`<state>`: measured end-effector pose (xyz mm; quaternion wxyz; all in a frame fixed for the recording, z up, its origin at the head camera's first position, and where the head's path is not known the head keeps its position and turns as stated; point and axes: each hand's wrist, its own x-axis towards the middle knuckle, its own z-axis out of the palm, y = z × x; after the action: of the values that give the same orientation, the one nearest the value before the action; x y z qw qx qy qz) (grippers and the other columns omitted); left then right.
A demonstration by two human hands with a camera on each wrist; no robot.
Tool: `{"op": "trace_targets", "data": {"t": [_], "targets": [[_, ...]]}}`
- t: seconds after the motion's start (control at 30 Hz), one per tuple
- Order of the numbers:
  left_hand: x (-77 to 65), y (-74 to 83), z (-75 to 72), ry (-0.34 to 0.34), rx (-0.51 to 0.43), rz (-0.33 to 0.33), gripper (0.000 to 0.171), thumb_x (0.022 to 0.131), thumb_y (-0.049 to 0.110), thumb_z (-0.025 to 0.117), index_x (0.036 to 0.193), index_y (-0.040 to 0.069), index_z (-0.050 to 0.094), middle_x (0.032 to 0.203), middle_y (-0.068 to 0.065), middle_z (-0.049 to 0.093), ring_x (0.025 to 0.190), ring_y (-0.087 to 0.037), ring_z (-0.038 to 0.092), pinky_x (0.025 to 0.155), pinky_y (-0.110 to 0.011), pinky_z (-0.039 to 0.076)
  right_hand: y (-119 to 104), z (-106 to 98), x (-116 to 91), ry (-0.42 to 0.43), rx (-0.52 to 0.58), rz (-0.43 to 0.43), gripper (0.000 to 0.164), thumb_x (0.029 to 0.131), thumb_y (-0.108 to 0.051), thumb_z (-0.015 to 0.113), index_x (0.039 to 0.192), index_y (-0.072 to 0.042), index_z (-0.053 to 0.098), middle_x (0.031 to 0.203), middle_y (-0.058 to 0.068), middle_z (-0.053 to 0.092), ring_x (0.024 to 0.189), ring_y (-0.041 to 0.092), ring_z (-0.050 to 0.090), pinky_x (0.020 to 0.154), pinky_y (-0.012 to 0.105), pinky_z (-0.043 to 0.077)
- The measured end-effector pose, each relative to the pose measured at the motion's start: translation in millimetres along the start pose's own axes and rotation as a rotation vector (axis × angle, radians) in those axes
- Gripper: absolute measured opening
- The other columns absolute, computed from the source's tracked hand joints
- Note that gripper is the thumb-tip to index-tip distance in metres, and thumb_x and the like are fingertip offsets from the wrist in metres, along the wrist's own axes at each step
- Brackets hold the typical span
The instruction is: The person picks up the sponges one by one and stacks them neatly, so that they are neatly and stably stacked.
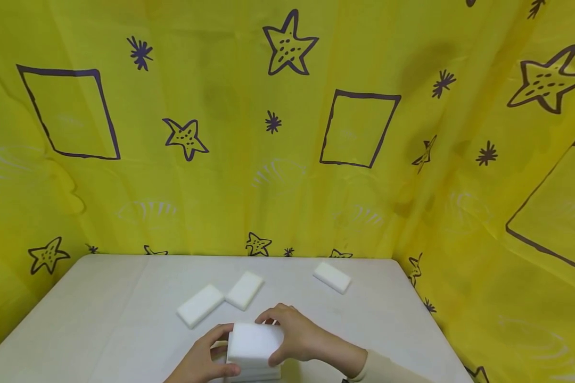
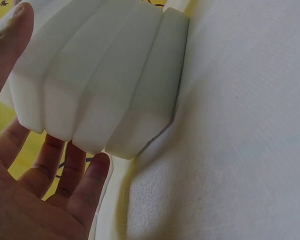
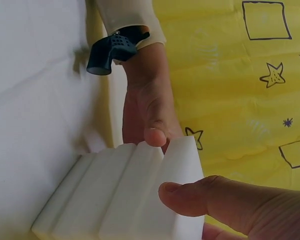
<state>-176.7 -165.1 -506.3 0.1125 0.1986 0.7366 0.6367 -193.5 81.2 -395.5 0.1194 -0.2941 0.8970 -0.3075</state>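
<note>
Between both hands stands a stack of white, rectangular, foam-like blocks (image 1: 255,374); the right hand (image 1: 293,334) pinches the top block (image 1: 256,341), the left hand (image 1: 202,357) clasps the side. Probably light, squashy: hold opposite edges.

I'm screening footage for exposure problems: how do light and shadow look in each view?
Head view: bright, the stack of white blocks showing little surface texture; left wrist view: dimmer, the stack greyish, a soft shadow on the white cloth beside it; right wrist view: also dim, a soft-edged shadow near the black wrist device.
</note>
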Motion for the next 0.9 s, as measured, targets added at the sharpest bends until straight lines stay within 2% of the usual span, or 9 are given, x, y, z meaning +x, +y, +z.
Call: {"op": "trace_targets", "data": {"t": [0.23,0.6,0.77,0.9], "targets": [[0.4,-0.6,-0.1,0.008,0.001,-0.027,0.078,0.082,0.017,0.081,0.141,-0.009,0.039,0.142,-0.033,0.039,0.118,-0.045,0.056,0.087,-0.032,0.054,0.4,0.3,1.6,0.005,-0.02,0.011,0.062,0.058,-0.012,0.093,0.113,-0.02,0.066,0.102,-0.01,0.057,0.098,0.009,0.051,0.083,0.024,0.045],[-0.9,1.2,1.1,0.007,0.012,-0.02,0.073,0.083,0.018,0.081,0.14,-0.006,0.042,0.139,-0.031,0.043,0.117,-0.045,0.056,0.084,-0.026,0.053,-0.4,3.0,3.9,-0.012,0.007,0.03,0.062,0.058,-0.01,0.092,0.114,-0.019,0.068,0.102,-0.01,0.058,0.098,0.008,0.049,0.082,0.023,0.045],[-1.4,2.8,1.8,0.002,0.008,-0.005,0.071,0.083,0.016,0.081,0.14,-0.004,0.043,0.138,-0.026,0.046,0.116,-0.04,0.058,0.083,-0.028,0.053,-0.5,3.9,4.2,-0.013,0.009,0.029,0.062,0.057,-0.009,0.092,0.113,-0.02,0.068,0.101,-0.011,0.057,0.098,0.009,0.05,0.082,0.023,0.045],[-2.1,3.9,2.0,-0.012,-0.036,-0.011,0.072,0.083,0.015,0.08,0.143,0.0,0.042,0.137,-0.022,0.047,0.116,-0.035,0.058,0.08,-0.031,0.055,-0.9,4.0,4.9,-0.013,0.0,0.027,0.062,0.057,-0.01,0.091,0.114,-0.02,0.068,0.102,-0.011,0.057,0.099,0.01,0.05,0.082,0.023,0.045]]}}
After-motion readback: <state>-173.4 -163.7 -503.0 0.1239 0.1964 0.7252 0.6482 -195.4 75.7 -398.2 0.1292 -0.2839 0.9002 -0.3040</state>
